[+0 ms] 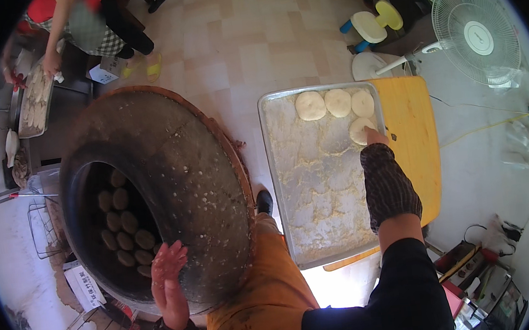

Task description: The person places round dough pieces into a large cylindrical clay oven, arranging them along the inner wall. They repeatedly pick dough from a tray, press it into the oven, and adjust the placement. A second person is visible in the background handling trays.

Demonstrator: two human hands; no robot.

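Note:
At the top right of a large metal baking tray [312,170], my right hand [376,137] grips the edge of a flat round of raw dough [360,130]. A fingertip shows on top of the round; the other fingers are partly hidden. Three more dough rounds [310,105] lie in a row along the tray's far end. My left hand [171,283] is raised over the near rim of a clay tandoor-type oven [189,181], empty, fingers apart and flecked with dough. Inside the dark oven mouth, several flatbreads [121,198] cling to the wall.
The tray rests on a yellow wooden table [411,151]. A white pedestal fan [477,37] and a small chair [370,26] stand beyond it. At far left, a person in a checked apron [109,42] handles a tray of dough strips [34,103]. A cardboard box [84,287] sits by the oven.

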